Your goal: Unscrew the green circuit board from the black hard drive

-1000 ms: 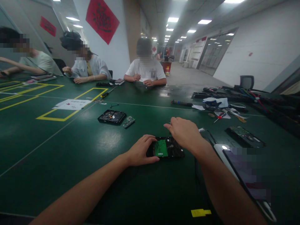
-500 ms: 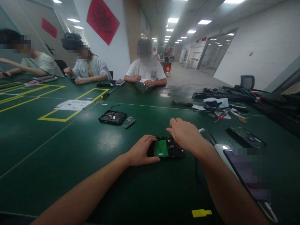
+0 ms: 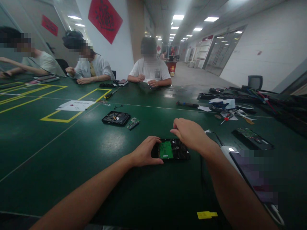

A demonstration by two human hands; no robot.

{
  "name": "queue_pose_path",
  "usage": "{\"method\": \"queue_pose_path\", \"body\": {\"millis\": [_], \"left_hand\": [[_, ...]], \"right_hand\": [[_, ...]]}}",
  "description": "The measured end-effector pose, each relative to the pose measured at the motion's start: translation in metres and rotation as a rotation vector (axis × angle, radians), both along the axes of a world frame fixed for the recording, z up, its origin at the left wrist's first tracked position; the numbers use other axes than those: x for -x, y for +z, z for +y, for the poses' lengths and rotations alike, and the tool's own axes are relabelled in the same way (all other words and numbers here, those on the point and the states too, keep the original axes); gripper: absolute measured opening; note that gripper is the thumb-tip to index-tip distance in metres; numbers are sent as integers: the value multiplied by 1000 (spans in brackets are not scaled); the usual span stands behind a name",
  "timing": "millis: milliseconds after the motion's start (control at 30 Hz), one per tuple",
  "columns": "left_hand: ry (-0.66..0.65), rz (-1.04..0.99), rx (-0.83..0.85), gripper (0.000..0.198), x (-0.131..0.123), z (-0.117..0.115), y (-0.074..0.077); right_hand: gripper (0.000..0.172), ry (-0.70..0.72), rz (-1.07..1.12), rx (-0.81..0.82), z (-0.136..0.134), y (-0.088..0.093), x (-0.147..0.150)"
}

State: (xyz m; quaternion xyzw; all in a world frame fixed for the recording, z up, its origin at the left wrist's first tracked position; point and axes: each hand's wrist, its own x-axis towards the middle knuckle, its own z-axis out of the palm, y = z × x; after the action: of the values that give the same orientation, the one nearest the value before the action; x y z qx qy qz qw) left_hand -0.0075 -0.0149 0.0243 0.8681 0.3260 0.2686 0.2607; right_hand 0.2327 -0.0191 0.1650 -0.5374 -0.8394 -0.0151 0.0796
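Note:
In the head view, a black hard drive with a green circuit board lies flat on the table before me. My left hand grips its left end, thumb along the near side and fingers along the far side. Over the drive's upper right part, my right hand is raised with its fingers curled together. Whatever those fingers hold, if anything, is hidden. Beyond the left hand lie another hard drive casing and a loose circuit board.
A third drive lies to the right, near a phone beside my right forearm. Cables, cloth and a red screwdriver crowd the far right. A yellow tag lies near me. Several people sit across the green table.
The view has tilted slightly. Both hands keep nearly the same pose at the hard drive, and nothing has visibly been taken or let go.

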Motion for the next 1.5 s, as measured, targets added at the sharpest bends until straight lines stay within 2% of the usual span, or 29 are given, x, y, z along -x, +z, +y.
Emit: {"method": "queue_pose_path", "body": {"millis": [33, 100, 167, 200, 267, 333, 400, 500, 600, 667, 767, 833, 900, 1033, 1133, 1233, 1333, 1367, 1433, 1500], "left_hand": [[1, -1, 4, 79, 0, 0, 0], [2, -2, 13, 78, 0, 0, -1], [-4, -2, 19, 78, 0, 1, -1], [-4, -3, 19, 78, 1, 1, -2], [2, -1, 16, 78, 1, 1, -1], [9, 5, 8, 78, 1, 0, 0], [7, 12, -4, 78, 0, -1, 1], [9, 20, -14, 77, -1, -1, 1], [17, 18, -14, 78, -1, -1, 0], [13, 19, -14, 78, -1, -1, 0], [9, 30, -8, 78, 0, -1, 0], [10, 31, -12, 78, 0, -1, 0], [12, 30, -22, 77, 0, -1, 1], [9, 40, -39, 78, -1, -2, 0], [11, 47, -48, 78, -1, -3, 0], [21, 49, -51, 77, -2, -3, 1], [17, 56, -59, 77, -1, -2, 1], [13, 59, -61, 77, -1, -2, 1], [12, 57, -64, 77, -2, -2, 0], [12, 47, -67, 78, -2, -2, 0]], "right_hand": [[10, 69, 39, 24, 0, 1, -2], [20, 200, 136, 100, 1, 2, -3], [26, 273, 195, 170, 1, 3, -1], [23, 272, 198, 176, 1, 3, 0], [18, 171, 161, 112, 1, 1, 2], [29, -1, 83, 26, 1, 0, 3], [28, -62, 25, 8, 2, -1, 1], [8, 109, 76, 60, 1, -1, -1], [27, 258, 175, 157, 0, 1, -1], [28, 269, 190, 192, -1, 1, 0], [17, 92, 104, 86, -2, 0, 2], [26, -72, 0, 1, -1, -2, 1], [29, -131, -73, -25, -1, -2, 1], [10, 32, -17, 22, -2, 0, 0], [18, 116, 24, 39, -4, 2, 1], [14, 40, -20, 8, -5, 1, 2], [31, -107, -93, -31, -6, -1, 3], [33, -114, -107, -31, -6, -1, 3], [25, -41, -93, -11, -8, 0, 3], [16, 92, -38, 28, -11, 2, 5]]}}
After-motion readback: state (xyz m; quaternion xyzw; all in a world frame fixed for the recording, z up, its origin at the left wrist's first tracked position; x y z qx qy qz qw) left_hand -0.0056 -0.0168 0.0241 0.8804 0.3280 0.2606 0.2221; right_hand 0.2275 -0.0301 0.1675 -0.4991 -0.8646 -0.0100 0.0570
